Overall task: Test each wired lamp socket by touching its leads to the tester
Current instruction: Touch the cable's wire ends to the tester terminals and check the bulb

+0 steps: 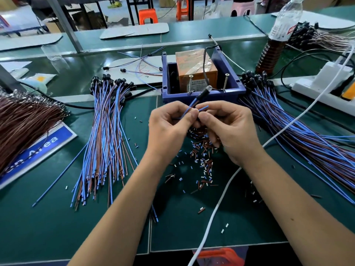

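Both hands [169, 127] [230, 129] pinching leads, socket [204, 92] pointing up-right toward tester [201, 75]

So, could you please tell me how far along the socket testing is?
Which pile is already tested cannot be told. In hand: both hands, left and right, pinch one socket's leads before the tester box. Bundles lie left and right.

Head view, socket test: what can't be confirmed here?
- Stripped lead ends of the held socket: hidden inside the left hand and right hand.
- Contact with the tester screws: none visible; whether the socket lights is too small to tell.
- Label on the orange tester block: blurred, unreadable.
- Right bundle: cut off by the frame edge.
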### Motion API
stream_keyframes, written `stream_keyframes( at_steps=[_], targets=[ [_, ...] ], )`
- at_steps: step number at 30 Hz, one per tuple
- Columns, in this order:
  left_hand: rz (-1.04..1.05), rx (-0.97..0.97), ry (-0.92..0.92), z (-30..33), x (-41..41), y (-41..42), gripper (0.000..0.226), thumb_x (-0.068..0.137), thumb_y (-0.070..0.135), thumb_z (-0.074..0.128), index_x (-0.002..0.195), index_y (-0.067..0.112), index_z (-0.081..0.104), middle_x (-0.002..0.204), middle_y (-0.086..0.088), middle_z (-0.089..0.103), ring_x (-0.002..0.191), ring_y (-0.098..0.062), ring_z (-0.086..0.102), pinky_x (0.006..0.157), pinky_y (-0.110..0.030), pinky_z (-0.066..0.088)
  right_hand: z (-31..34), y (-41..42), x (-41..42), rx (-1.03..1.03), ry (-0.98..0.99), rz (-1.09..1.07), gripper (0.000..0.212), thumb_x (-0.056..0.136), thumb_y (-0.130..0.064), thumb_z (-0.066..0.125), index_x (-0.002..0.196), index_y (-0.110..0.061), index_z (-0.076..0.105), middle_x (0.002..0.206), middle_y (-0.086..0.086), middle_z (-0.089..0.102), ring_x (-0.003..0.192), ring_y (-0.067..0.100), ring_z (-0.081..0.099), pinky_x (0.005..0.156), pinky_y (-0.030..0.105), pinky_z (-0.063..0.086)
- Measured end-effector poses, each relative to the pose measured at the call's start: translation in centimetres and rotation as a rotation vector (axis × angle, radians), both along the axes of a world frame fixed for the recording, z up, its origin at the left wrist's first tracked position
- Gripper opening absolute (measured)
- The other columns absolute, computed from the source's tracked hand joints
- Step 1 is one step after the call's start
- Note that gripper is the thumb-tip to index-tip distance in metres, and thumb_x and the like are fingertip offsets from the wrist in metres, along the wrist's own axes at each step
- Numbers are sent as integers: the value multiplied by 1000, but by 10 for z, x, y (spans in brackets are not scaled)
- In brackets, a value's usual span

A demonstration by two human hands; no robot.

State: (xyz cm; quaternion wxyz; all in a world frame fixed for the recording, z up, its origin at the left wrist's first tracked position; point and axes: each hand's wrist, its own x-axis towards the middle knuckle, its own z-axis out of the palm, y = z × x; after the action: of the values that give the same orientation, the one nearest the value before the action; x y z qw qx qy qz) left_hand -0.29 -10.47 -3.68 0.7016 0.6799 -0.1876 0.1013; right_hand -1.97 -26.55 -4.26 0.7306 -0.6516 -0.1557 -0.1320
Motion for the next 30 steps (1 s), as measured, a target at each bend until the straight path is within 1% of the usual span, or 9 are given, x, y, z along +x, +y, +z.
stream_keyframes(
  at_steps=[5, 8, 12, 16, 18, 20, 23, 25, 30],
  targets=[
    [17, -99, 27, -5, -7, -16, 18, 96, 9, 67, 78, 10, 69, 69, -3, 68, 50, 1, 54, 53, -9, 40, 0, 8, -2, 265, 131, 7, 16, 85, -19, 75, 98, -10, 79, 65, 7, 64, 41, 8, 46, 36, 18, 34],
    [53, -133, 30, -4, -10, -20, 16, 98, 10, 66, 82, 11, 70, 71, -4, 69, 51, 1, 54, 54, -8, 40, 1, 8, -1, 302, 192, 22, 19, 83, -19, 75, 99, -9, 78, 66, 5, 65, 43, 6, 45, 36, 16, 34],
    [98, -152, 11, -3, -14, -24, 18, 98, 9, 65, 82, 12, 70, 73, -7, 70, 55, -1, 57, 56, -11, 44, 3, 7, -1, 309, 182, 8, 16, 82, -19, 75, 95, -10, 79, 68, 7, 67, 43, 7, 45, 36, 17, 33],
    [319, -128, -124, -1, -18, -26, 15, 99, 8, 66, 85, 7, 71, 77, -13, 70, 71, -14, 63, 62, -29, 50, 7, 4, -2, 276, 90, 9, 9, 93, -20, 71, 93, -11, 73, 88, 11, 76, 43, 12, 50, 37, 18, 35],
    [437, -137, -167, 1, -17, -24, 15, 99, 7, 65, 86, 3, 71, 77, -10, 70, 71, -11, 63, 63, -23, 49, 10, -1, -1, 274, 44, -12, 9, 102, -15, 63, 95, -10, 65, 102, 15, 77, 43, 15, 52, 39, 20, 38],
    [510, -144, -171, 3, -15, -22, 14, 100, 8, 64, 87, 6, 69, 75, -3, 71, 71, -11, 64, 68, -20, 48, 12, -6, 1, 265, 7, -79, 10, 105, -12, 59, 97, -11, 64, 98, 15, 78, 42, 15, 52, 39, 20, 39],
    [559, -161, -124, 4, -12, -21, 10, 101, 11, 64, 92, 12, 68, 65, 3, 69, 64, -16, 63, 68, -24, 49, 12, -13, 4, 168, -52, -300, 3, 102, -12, 67, 99, -10, 66, 82, 9, 76, 43, 16, 50, 40, 23, 39],
    [549, -201, -73, 4, -10, -22, 6, 101, 12, 63, 100, 15, 69, 62, 2, 69, 64, -15, 65, 70, -24, 50, 10, -15, 6, 93, -99, -462, 6, 99, -13, 71, 99, -8, 67, 78, 7, 75, 45, 17, 53, 44, 27, 43],
    [549, -206, -51, 2, -7, -29, 12, 102, 12, 63, 105, 11, 74, 65, 2, 74, 68, -8, 69, 84, -10, 47, 9, -14, 9, -136, -192, -743, 6, 99, -15, 70, 99, -13, 75, 78, -2, 74, 66, 11, 69, 63, 27, 54]
  ],
)
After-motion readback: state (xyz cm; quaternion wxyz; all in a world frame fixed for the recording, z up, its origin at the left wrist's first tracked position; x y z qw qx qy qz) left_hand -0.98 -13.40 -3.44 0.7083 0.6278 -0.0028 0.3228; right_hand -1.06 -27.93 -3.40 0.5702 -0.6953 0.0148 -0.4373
